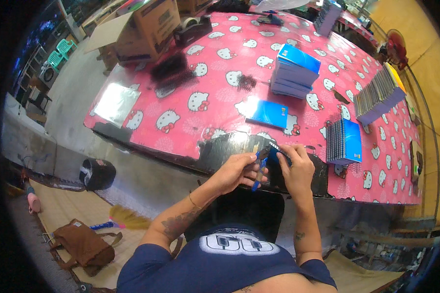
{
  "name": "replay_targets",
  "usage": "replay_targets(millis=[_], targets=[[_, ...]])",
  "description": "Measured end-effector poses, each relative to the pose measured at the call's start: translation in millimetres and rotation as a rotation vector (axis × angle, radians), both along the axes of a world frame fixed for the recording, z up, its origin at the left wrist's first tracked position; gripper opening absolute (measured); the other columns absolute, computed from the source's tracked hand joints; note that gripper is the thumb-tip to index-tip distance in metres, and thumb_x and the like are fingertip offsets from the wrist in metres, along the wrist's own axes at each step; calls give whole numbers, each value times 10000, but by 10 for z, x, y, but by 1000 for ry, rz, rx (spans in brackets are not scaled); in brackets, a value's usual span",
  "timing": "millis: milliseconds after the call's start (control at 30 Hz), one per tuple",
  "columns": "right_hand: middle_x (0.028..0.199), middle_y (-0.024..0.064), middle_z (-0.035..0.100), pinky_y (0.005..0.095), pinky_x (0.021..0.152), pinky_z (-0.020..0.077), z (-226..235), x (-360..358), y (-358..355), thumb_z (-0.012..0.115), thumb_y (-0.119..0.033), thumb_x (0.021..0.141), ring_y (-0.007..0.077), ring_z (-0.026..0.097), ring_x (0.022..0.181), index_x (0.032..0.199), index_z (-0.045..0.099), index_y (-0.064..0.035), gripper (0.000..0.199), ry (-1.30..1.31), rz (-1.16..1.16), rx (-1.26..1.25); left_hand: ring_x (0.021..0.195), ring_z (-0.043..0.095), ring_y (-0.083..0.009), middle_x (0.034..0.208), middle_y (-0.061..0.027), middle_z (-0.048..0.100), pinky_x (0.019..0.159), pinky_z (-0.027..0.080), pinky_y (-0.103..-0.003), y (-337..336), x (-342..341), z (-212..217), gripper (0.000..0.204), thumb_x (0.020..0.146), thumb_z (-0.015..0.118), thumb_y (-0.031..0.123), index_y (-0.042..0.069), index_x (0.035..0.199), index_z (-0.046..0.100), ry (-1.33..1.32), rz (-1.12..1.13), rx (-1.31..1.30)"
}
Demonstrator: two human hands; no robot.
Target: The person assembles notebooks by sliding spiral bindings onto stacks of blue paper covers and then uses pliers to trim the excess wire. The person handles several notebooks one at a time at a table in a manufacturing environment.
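Blue-handled tool [259, 171] and small dark piece [275, 148] held over the near worktop [181, 105] edge.
Left hand [237, 172] fingers wrapped around the tool; right hand [296, 168] fingers pinching the dark piece at the tool's tip. Risks, as I judge them: the piece slips from the pinch and drops off the edge to the floor; the tip nips a fingertip. Single blue booklet [268, 114] and the blue stack [294, 71] sit apart, out of harm.
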State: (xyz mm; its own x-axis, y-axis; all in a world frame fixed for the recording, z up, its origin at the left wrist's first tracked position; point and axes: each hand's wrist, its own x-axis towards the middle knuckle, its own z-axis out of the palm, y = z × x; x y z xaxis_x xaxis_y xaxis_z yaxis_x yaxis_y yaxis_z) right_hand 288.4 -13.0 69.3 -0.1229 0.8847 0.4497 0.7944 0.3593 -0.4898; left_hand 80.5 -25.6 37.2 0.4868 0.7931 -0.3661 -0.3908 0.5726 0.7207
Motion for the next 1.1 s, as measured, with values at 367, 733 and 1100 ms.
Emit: replay_targets(millis=[367,733,1100], targets=[[948,48,663,393,691,500,-102,96,36,753,-163,840,274,665,787,1068,722,-139,231,-107,34,68,974,630,-216,993,-146,616,825,507,-362,89,-55,354,426,947,659,213,155,1369,642,1280,19,1176],[980,134,679,398,760,554,246,424,-132,716,-160,884,311,691,851,1246,651,-114,370,93,23,-93,1346,505,-361,1457,-205,520,1140,372,-458,674,-210,473,649,858,777,214,67,1438,527,1043,160,1295],[1065,212,655,449,881,509,262,2208,605,716,-273,896,356,649,1002,1207,699,-27,397,0,-623,-71,1296,539,-296,1459,-147,463,1050,482,-396,569,299,832,461,897,711,73,56,1344,596,810,128,1282]])
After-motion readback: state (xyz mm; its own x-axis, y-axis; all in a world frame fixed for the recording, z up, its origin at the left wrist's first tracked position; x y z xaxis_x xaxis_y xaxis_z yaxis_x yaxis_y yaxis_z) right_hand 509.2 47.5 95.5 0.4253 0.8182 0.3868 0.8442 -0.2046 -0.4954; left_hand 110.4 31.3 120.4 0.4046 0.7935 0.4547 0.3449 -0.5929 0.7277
